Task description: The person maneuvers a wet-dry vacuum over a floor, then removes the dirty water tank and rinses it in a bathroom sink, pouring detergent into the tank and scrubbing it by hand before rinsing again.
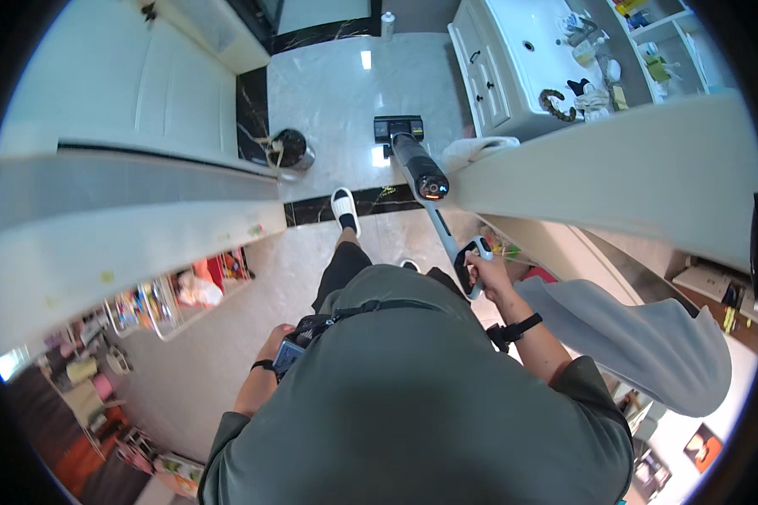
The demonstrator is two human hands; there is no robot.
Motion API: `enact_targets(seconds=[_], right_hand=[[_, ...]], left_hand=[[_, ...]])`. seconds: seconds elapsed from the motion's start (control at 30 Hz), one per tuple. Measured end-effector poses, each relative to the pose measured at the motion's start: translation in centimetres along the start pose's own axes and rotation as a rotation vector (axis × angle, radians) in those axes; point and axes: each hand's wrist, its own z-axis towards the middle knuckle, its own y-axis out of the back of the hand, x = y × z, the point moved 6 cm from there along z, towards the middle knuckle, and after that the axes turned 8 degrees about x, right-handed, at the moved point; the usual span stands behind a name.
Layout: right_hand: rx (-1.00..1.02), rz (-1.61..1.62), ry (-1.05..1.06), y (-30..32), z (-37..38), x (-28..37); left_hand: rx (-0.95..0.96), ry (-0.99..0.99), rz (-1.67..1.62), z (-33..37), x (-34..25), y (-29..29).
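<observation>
My right hand (490,273) is closed around the looped handle of a stick floor cleaner (436,215). Its grey tube slants forward and left from the hand to a dark motor body with a small lit display. The black floor head (398,128) rests flat on the pale bathroom tiles, past the dark threshold strip. My left hand (278,340) hangs low at my left side, next to a small blue-grey device (289,355) and a black pouch at my waist. Its fingers are too small and partly hidden to read.
A dark bin (291,151) stands left of the doorway by an open door. A white vanity with a sink (526,46) stands at the right, and a white bottle (387,25) at the back. Grey cloth (640,337) hangs right of my arm; a wire rack (143,307) stands left.
</observation>
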Motion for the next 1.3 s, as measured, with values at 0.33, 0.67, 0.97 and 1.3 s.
enact_targets(seconds=[0.33,0.67,0.97,1.3], right_hand=[[0.02,0.117,-0.038,-3.0,7.0,11.8],[-0.004,0.106,-0.124,-5.9,7.1,13.9],[-0.038,0.262,-0.092,-8.9,7.7,16.6],[-0.062,0.229,-0.161,-15.8,9.3,17.5]], left_hand=[[-0.164,-0.011,0.436,16.2,-43.5,13.4],[-0.22,0.091,0.341,21.1,-51.4,25.4],[0.045,-0.065,0.906,27.5,-54.7,25.5],[0.525,-0.182,1.405,46.8,-90.3,30.7]])
